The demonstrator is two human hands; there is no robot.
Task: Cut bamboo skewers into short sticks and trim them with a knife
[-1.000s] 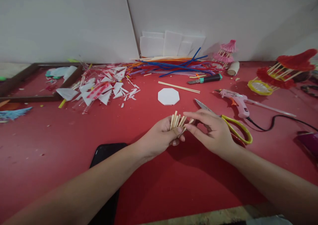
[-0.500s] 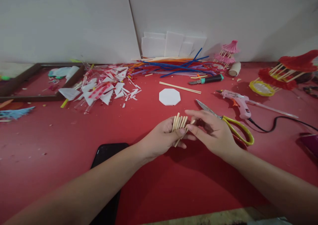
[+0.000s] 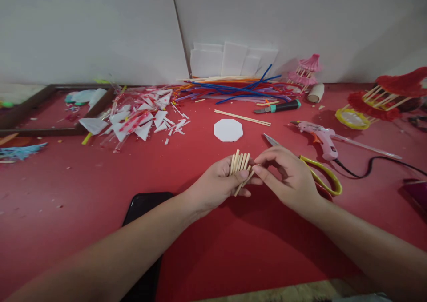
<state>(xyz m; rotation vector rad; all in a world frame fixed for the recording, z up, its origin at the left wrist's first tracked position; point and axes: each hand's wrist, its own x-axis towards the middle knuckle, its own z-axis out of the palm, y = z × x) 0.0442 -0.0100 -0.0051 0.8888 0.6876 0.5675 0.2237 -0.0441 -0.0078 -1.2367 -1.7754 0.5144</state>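
My left hand [image 3: 215, 182] is closed round several short, pale wooden sticks [image 3: 239, 162], its thumb pressed across them while their upper ends fan out. One more stick [image 3: 245, 183] slants across the fingers, lower than the others. My right hand [image 3: 290, 173] pinches that slanted stick's upper end between thumb and fingertips. Beyond the hands a white octagonal piece [image 3: 228, 130] lies flat on the red table [image 3: 200, 155]. Scissors with yellow handles [image 3: 323, 177] lie partly hidden behind my right hand.
Two long sticks [image 3: 242, 118] and a utility knife [image 3: 277, 107] lie further back. On the right are a pink glue gun [image 3: 318, 137] and a red pagoda-like model [image 3: 380, 102]. White scraps [image 3: 143, 117] cover the left back. A black phone [image 3: 143, 248] lies under my left forearm.
My right fingertips have drawn together and shifted slightly left along the slanted stick, covering more of its upper end. My left hand keeps its hold on the bundle.
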